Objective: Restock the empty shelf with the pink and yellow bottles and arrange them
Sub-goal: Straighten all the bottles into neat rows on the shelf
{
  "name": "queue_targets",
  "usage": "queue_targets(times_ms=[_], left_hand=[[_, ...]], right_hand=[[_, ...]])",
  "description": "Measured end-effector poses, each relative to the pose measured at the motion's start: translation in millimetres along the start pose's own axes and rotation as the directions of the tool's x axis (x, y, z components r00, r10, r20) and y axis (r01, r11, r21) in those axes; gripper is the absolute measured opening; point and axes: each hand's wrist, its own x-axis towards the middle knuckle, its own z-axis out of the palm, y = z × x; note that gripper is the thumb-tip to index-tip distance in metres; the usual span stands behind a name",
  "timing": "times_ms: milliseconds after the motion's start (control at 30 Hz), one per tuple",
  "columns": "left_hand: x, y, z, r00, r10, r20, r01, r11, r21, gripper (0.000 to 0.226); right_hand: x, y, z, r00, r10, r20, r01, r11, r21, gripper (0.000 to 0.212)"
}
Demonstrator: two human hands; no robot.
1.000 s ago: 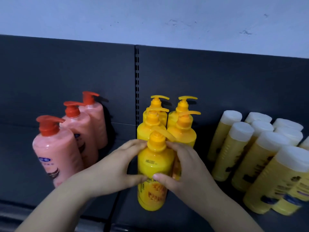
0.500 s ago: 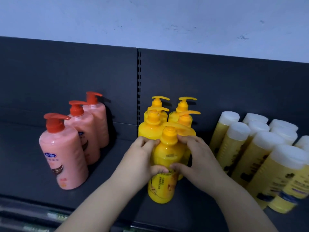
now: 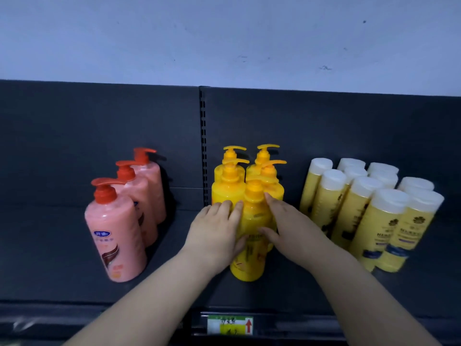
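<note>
Yellow front bottle (image 3: 250,221) upright on dark shelf (image 3: 50,258), at front of yellow group, close against four yellow bottles (image 3: 225,193) standing two by two behind it. Left hand (image 3: 214,233) wraps its left side, fingers curled at shoulder, thumb on label. Right hand (image 3: 291,228) grips right side likewise, thumb on label. Three pink bottles (image 3: 114,233) with red pumps in line to left, well apart. White-capped bottles (image 3: 374,221) clustered to right. Price tag (image 3: 229,325) on shelf edge below.
</note>
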Motion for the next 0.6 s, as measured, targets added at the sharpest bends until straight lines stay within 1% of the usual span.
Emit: queue_targets(times_ms=[33, 100, 200, 233, 333, 433, 500, 600], left_hand=[[-6.7, -3.6, -4.2, 1.000, 0.022, 0.009, -0.022, 1.000, 0.009, 0.073], [-18.6, -10.8, -7.2, 0.999, 0.047, -0.023, -0.046, 0.999, 0.019, 0.070], [-35.1, -15.4, -16.2, 0.999, 0.028, -0.035, -0.028, 1.000, -0.013, 0.069], [-39.5, -14.5, -20.1, 0.999, 0.030, -0.018, -0.031, 0.999, -0.027, 0.069], [-49.2, -14.1, -30.2, 0.997, 0.059, -0.040, -0.060, 0.998, -0.036, 0.070], [-55.2, -7.4, -41.0, 0.993, 0.101, -0.058, -0.106, 0.991, -0.086, 0.071], [-56.2, -3.4, -46.4, 0.987, 0.135, -0.086, -0.141, 0.987, -0.074, 0.071], [-54.5, 7.0, -54.2, 0.980, 0.170, -0.108, -0.178, 0.982, -0.067, 0.082]], right_hand=[[-4.5, -5.4, -0.6, 1.000, 0.007, -0.021, -0.007, 1.000, -0.023, 0.075], [-14.4, -16.7, -0.4, 0.999, 0.005, -0.044, -0.008, 0.999, -0.050, 0.069], [-31.3, -35.0, -0.2, 0.999, -0.027, -0.027, 0.026, 0.998, -0.060, 0.065], [-36.9, -39.2, -0.5, 0.999, -0.040, -0.022, 0.039, 0.997, -0.060, 0.065], [-54.1, -49.3, -3.3, 0.999, -0.054, -0.008, 0.053, 0.998, -0.046, 0.065], [-66.4, -52.0, -6.2, 0.999, -0.047, -0.015, 0.047, 0.999, -0.028, 0.067], [-73.6, -51.2, -9.4, 0.999, -0.032, -0.033, 0.031, 0.999, -0.027, 0.068], [-82.1, -45.0, -15.7, 0.999, -0.008, -0.044, 0.008, 1.000, -0.010, 0.069]])
